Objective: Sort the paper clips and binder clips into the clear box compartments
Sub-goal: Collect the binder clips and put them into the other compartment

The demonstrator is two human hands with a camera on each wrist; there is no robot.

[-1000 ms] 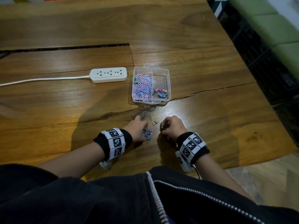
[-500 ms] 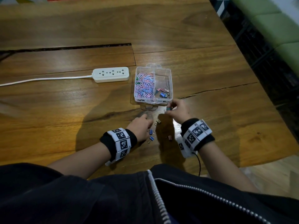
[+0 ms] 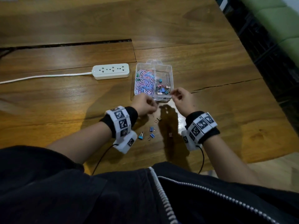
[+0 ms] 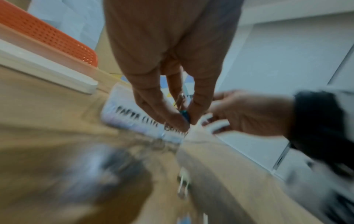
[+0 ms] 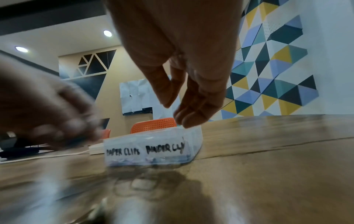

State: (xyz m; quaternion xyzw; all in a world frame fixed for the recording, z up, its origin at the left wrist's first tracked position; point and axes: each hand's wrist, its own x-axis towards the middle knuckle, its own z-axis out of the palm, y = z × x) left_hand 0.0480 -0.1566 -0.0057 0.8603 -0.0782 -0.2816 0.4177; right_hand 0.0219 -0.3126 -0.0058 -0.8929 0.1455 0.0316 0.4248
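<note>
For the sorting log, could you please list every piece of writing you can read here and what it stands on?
"PAPER CLIPS": handwritten on the front wall of the clear box, left compartment.
"BINDER CLI": beside it on the same wall, right compartment; the last letters are blurred.
Wrist bands: square black-and-white code patterns, no words.
Power strip: no readable text.

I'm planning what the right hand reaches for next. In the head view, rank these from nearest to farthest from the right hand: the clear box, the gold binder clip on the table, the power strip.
1. clear box: right beside the right hand, whose fingertips are at its near right corner.
2. gold binder clip: loose on the table, toward the person and to the hand's left.
3. power strip: left of the box, clearly farthest.
</note>
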